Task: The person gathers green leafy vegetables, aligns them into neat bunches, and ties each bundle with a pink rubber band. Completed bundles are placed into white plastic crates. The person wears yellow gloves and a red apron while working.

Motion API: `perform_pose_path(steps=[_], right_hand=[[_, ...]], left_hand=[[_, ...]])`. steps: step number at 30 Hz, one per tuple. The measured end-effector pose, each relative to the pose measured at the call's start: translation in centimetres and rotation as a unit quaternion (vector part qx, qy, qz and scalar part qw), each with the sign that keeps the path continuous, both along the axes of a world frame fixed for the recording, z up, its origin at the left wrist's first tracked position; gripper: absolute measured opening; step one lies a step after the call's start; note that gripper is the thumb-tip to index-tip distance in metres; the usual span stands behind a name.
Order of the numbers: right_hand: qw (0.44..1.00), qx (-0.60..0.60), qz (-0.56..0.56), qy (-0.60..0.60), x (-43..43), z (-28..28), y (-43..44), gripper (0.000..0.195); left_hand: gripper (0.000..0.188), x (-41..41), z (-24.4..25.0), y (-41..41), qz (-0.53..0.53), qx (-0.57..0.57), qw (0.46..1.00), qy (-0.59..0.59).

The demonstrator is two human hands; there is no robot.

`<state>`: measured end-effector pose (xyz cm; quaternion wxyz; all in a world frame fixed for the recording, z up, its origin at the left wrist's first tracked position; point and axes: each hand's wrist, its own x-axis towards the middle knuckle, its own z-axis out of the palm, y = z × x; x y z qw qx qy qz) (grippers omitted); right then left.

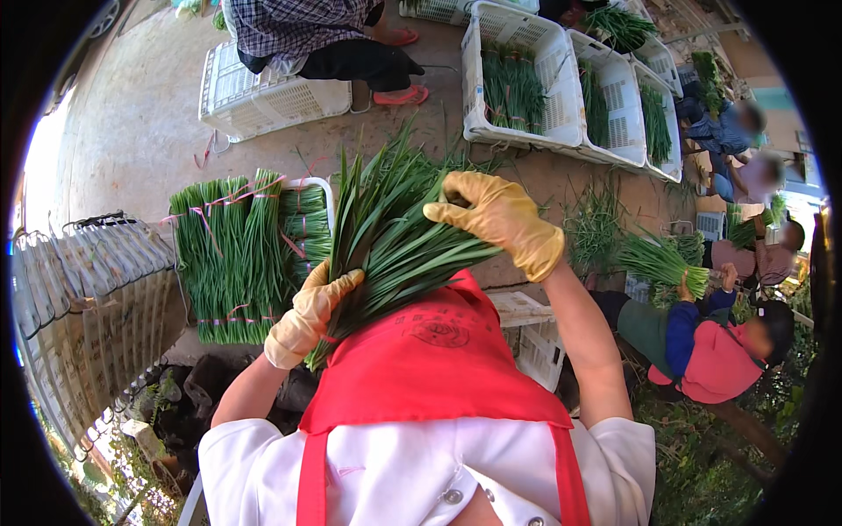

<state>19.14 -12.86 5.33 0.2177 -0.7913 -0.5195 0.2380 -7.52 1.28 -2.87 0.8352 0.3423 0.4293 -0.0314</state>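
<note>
A loose bunch of long, flat green leaves, apparently garlic chives (388,223), lies slantwise in front of my red apron (421,348). My left hand (309,319), in a pale yellow rubber glove, is closed around its lower stalks. At the bunch's right side is my right hand (506,220), gloved in the same yellow, with thumb and bent fingers against the leaves. Whether it pinches any blades is unclear. Just left of the bunch, tied chive bundles (227,263) with pink ties are stacked on a white crate (322,187).
White plastic crates (526,79) with chive bundles line the far right. A person in a plaid shirt (296,33) sits on an upturned crate (270,98). Wire-handled stacked crates (99,289) stand left. At right a co-worker (710,355) holds chives (664,263); loose leaves (592,217) litter the floor.
</note>
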Motion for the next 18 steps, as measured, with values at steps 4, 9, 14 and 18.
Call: perform_pose_path(steps=[4, 9, 14, 18], right_hand=[[0.982, 0.096, 0.074, -0.145, -2.0, -2.2, -0.6, 0.021], [0.963, -0.024, -0.242, 0.113, 5.0, -3.0, -7.6, 0.021], [0.918, 0.093, -0.159, 0.351, 3.7, 2.0, -5.8, 0.028], [0.957, -0.113, -0.111, 0.243, 2.7, 2.4, -3.1, 0.034]], left_hand=[[0.027, -0.3, 0.8, -0.5, -0.019, 0.017, 1.0, 0.009], [0.027, -0.8, 0.5, -1.4, -0.031, 0.022, 0.999, -0.011], [0.028, -1.2, 1.1, -1.3, -0.024, 0.012, 1.0, -0.011], [0.029, 0.0, 2.3, -1.9, -0.008, 0.009, 1.0, -0.004]])
